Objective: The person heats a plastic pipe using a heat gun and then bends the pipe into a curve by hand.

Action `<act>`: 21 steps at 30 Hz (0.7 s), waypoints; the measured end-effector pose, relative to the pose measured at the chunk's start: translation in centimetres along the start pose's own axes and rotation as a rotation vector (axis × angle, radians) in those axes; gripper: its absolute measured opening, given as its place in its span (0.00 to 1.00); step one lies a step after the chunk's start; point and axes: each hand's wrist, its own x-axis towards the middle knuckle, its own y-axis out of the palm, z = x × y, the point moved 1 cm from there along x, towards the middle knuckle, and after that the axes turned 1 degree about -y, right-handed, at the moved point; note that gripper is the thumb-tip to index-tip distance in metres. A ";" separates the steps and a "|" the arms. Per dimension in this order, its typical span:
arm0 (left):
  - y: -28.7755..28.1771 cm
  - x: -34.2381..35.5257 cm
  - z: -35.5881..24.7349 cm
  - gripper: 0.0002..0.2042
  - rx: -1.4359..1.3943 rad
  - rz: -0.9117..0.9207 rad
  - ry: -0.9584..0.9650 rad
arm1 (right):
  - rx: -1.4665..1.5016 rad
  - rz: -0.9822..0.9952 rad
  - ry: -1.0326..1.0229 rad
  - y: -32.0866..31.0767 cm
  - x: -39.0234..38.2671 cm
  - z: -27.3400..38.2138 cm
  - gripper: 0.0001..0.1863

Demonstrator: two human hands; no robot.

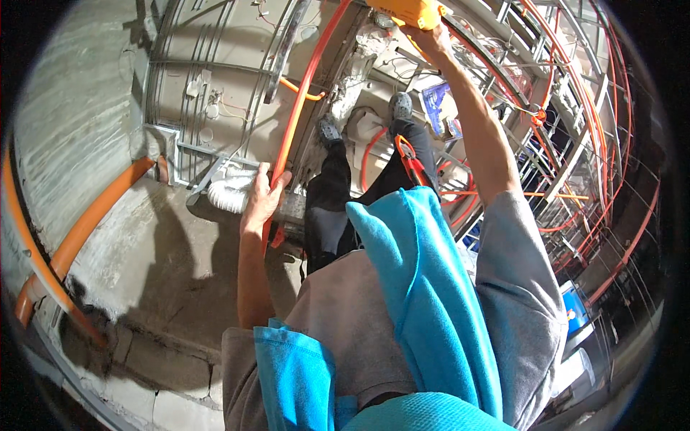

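My left hand (264, 194) grips a long red-orange conduit (302, 93), which runs from low beside my left leg up past the top edge of the view. At the top centre, my raised right hand (429, 39) holds a yellow tool (406, 11), partly cut off by the frame, so its working end is unclear. A tool with red handles (411, 159) hangs at my right thigh. A turquoise cloth (413, 266) is draped over my front.
My feet rest among metal channels (201, 62), wires and red conduits (589, 115). A concrete wall (86, 100) with orange pipes (108, 208) is at left. White flexible duct (230, 188) lies near my left hand. Blue packages (437, 108) sit beyond my right foot.
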 end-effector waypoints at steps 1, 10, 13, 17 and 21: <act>-0.2 -0.1 -0.2 0.22 0.031 0.013 -0.052 | -0.173 0.016 0.074 0.0 0.6 1.0 0.23; -0.1 1.1 1.3 0.21 0.193 -0.009 -0.039 | 0.117 0.179 0.203 -1.2 -2.6 -0.4 0.24; -1.0 -0.1 -2.2 0.20 -0.071 0.086 -0.204 | -0.070 0.272 0.118 -0.2 -5.4 3.8 0.23; -1.0 -0.1 -3.1 0.19 -0.179 0.055 -0.100 | -0.123 0.320 -0.065 -1.1 -8.8 6.9 0.22; -1.2 0.1 -3.1 0.17 -0.215 0.068 -0.099 | -0.225 0.337 -0.149 -1.2 -11.9 9.1 0.21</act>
